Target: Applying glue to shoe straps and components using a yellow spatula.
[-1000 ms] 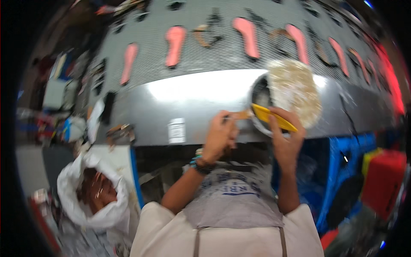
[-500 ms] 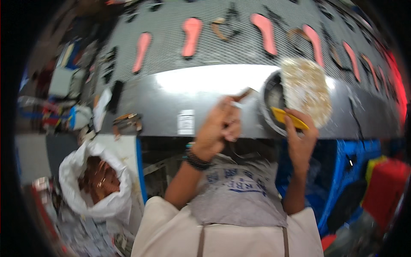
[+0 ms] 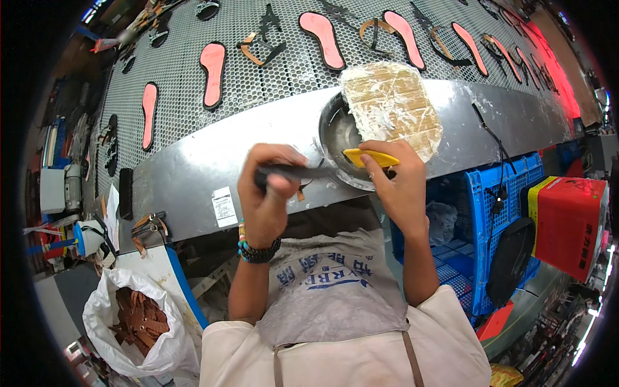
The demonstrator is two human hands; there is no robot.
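My left hand [image 3: 267,193], raised above the metal ledge, is closed around a dark sandal strap [image 3: 303,171] with some tan at its lower end; motion blurs both. Between the thumb and fingers of my right hand [image 3: 401,180] is a flat yellow tool handle [image 3: 372,157], held over the mouth of a round metal pot [image 3: 324,138]. Its working end, if any, cannot be made out. A tan board [image 3: 393,106], smeared with white residue, covers the right part of the pot and hides what is under it.
Pink insoles [image 3: 322,42] with black edges lie in a row on the mesh conveyor [image 3: 174,97], with straps [image 3: 261,48] among them. Another strap [image 3: 149,226] and a printed label [image 3: 224,206] rest on the ledge. Below stand a white sack [image 3: 100,316] of brown pieces and a blue crate [image 3: 480,226].
The whole view has swung, so the pot and conveyor appear further left. My left hand has turned, and the strap in it now points toward the pot. My right hand keeps the yellow handle at the pot.
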